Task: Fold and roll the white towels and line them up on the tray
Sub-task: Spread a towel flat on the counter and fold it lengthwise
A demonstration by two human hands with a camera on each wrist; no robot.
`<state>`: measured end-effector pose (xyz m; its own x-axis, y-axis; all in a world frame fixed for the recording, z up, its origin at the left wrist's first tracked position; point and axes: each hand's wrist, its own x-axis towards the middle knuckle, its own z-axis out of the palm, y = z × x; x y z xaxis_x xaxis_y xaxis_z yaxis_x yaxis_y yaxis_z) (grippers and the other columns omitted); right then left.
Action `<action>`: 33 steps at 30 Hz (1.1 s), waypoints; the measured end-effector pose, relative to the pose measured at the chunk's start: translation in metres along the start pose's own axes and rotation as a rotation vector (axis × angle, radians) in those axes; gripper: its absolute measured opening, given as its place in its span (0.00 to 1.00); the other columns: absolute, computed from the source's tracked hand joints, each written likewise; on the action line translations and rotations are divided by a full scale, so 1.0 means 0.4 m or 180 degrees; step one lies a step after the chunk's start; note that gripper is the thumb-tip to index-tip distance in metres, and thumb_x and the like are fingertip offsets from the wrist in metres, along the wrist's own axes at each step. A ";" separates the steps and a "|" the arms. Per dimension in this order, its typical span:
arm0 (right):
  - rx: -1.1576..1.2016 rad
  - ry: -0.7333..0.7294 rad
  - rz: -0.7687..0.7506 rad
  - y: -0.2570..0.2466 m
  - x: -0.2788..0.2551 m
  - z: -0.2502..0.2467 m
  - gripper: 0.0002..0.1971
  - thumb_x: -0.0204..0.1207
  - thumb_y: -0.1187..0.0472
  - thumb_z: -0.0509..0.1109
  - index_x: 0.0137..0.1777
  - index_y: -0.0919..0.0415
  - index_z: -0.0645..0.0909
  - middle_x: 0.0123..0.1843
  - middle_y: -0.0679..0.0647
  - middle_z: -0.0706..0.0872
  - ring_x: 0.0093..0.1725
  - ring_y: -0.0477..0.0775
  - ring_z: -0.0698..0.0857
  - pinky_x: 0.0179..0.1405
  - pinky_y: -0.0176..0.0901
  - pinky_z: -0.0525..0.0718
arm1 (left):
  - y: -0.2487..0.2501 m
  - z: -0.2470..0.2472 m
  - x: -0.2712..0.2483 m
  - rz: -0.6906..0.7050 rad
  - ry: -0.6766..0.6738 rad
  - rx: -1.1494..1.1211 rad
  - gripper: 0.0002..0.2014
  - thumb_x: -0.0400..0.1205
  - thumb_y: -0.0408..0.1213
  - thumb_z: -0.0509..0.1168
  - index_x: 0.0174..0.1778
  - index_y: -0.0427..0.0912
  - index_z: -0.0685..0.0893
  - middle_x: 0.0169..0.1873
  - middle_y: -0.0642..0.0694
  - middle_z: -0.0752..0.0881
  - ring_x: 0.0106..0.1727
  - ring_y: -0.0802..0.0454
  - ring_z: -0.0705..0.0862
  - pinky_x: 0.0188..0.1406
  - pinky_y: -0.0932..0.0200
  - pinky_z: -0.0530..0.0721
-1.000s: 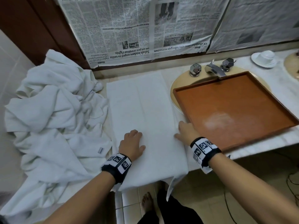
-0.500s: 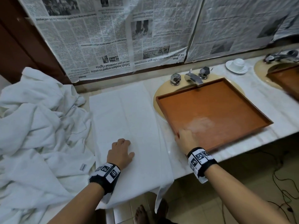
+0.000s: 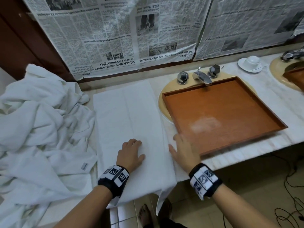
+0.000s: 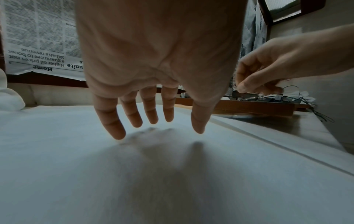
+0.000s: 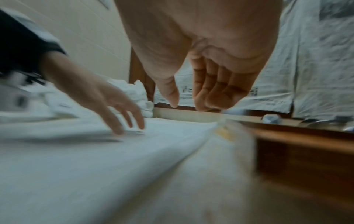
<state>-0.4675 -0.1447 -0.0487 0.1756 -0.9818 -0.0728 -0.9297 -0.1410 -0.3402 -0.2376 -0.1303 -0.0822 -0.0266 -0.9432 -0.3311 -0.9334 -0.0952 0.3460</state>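
A white towel lies flat on the counter, folded into a long strip; its near end hangs over the front edge. My left hand rests on its near part with straight, spread fingers. My right hand hovers just right of the towel's edge, beside the near left corner of the brown wooden tray. Its fingers hang loosely curled and hold nothing. The tray sits over the sink with nothing in it. A pile of unfolded white towels fills the counter's left side.
A chrome tap with two knobs stands behind the tray. A white cup and saucer sit at the back right, beside a second sink. Newspaper covers the wall. Cables lie on the floor; my bare foot is below the counter.
My right hand went from the towel's right edge to the tray's corner, then back towards the towel, now lifted. My left hand stayed on the towel. My head turned right.
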 end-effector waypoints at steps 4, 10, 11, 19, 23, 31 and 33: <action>-0.0141 -0.0774 -0.0067 -0.042 -0.085 0.086 0.24 0.82 0.40 0.60 0.71 0.53 0.68 0.62 0.53 0.76 0.57 0.58 0.83 0.50 0.49 0.81 | 0.027 0.017 -0.008 0.0113 -0.0083 0.0109 0.29 0.80 0.52 0.66 0.77 0.51 0.70 0.77 0.51 0.68 0.76 0.45 0.67 0.65 0.48 0.78; -0.0129 -0.0726 0.0474 -0.052 -0.076 0.115 0.14 0.82 0.55 0.61 0.63 0.61 0.73 0.60 0.57 0.78 0.58 0.58 0.82 0.51 0.45 0.78 | 0.046 0.031 -0.005 0.0003 -0.0142 0.0157 0.30 0.78 0.52 0.69 0.76 0.52 0.70 0.77 0.50 0.66 0.77 0.44 0.65 0.66 0.44 0.77; -0.0011 -0.0662 0.0553 -0.043 -0.074 0.113 0.12 0.81 0.57 0.61 0.60 0.62 0.75 0.58 0.57 0.79 0.56 0.59 0.83 0.51 0.45 0.78 | 0.046 0.032 -0.005 -0.0016 -0.0154 0.0151 0.30 0.78 0.52 0.69 0.76 0.52 0.70 0.77 0.50 0.66 0.77 0.44 0.65 0.66 0.44 0.77; 0.0564 -0.0021 0.0543 0.064 -0.171 0.116 0.08 0.82 0.70 0.61 0.57 0.59 0.72 0.43 0.56 0.80 0.38 0.61 0.81 0.38 0.56 0.83 | 0.047 0.035 0.002 -0.0122 -0.0208 0.0079 0.31 0.77 0.51 0.70 0.77 0.52 0.71 0.79 0.51 0.64 0.78 0.44 0.64 0.68 0.44 0.76; 0.0872 -0.0108 0.0569 0.083 -0.208 0.114 0.05 0.81 0.67 0.66 0.53 0.61 0.81 0.50 0.55 0.76 0.44 0.57 0.80 0.48 0.53 0.83 | 0.054 0.036 -0.005 -0.0148 -0.0182 0.0124 0.30 0.78 0.50 0.69 0.77 0.51 0.70 0.80 0.50 0.63 0.79 0.43 0.64 0.69 0.43 0.75; 0.1465 0.0109 0.0879 0.092 -0.236 0.103 0.05 0.80 0.68 0.68 0.53 0.62 0.81 0.54 0.50 0.76 0.49 0.46 0.79 0.57 0.42 0.83 | 0.084 0.059 -0.037 0.0074 -0.0268 0.0345 0.33 0.80 0.53 0.66 0.81 0.55 0.65 0.84 0.49 0.58 0.83 0.42 0.58 0.74 0.40 0.72; 0.1447 -0.0006 0.0874 0.102 -0.243 0.094 0.06 0.79 0.61 0.70 0.53 0.60 0.79 0.53 0.51 0.76 0.47 0.46 0.79 0.54 0.42 0.81 | 0.082 0.058 -0.037 0.0059 -0.0316 0.0325 0.35 0.79 0.54 0.67 0.82 0.56 0.64 0.85 0.50 0.57 0.83 0.42 0.57 0.74 0.40 0.71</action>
<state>-0.5104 -0.0504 -0.0907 -0.0537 -0.9745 -0.2178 -0.7075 0.1911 -0.6804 -0.2763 -0.1118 -0.0864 -0.0747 -0.9079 -0.4124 -0.9639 -0.0404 0.2633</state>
